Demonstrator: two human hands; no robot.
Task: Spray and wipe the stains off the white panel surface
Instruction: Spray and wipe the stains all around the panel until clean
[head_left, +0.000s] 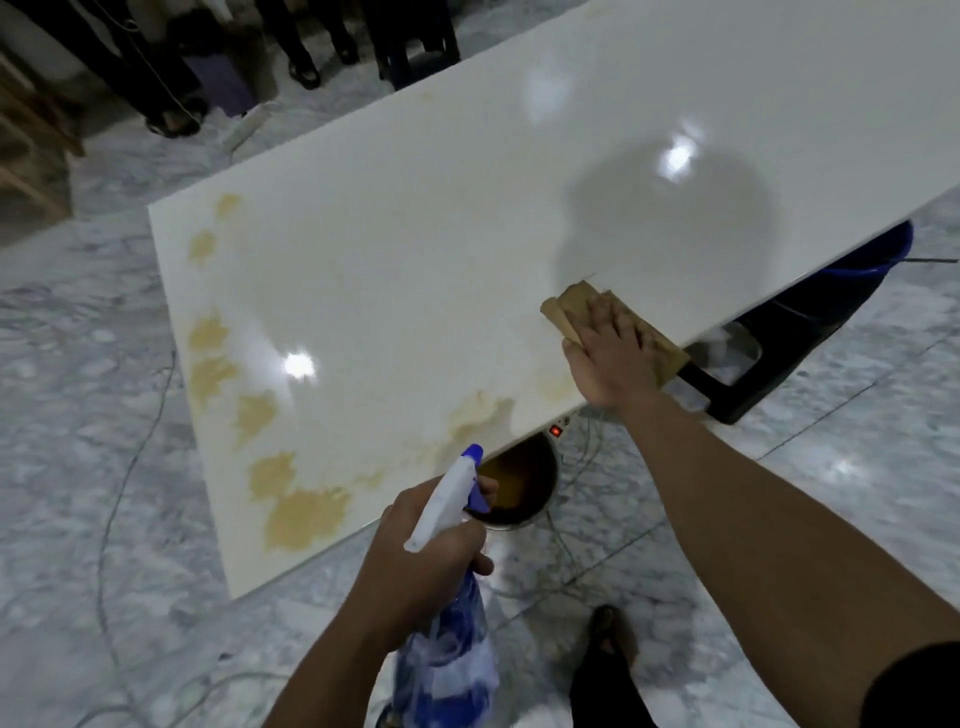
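A long glossy white panel (467, 218) runs from lower left to upper right. Yellow-brown stains (306, 514) spread along its left end and near edge, with more stains (480, 415) by the front edge. My left hand (415, 561) grips a blue-and-white spray bottle (447, 644) below the panel's near edge, its nozzle pointing up toward the stains. My right hand (608, 358) lies flat on a tan cloth (576, 301), pressing it on the panel near the front edge.
A metal bowl of brown liquid (519, 493) sits on the marble floor under the panel edge, beside a power strip with a red light (557, 430). A dark stool (779, 343) and blue bucket (878, 260) stand at right. Cables cross the floor. People's legs (306, 47) stand beyond.
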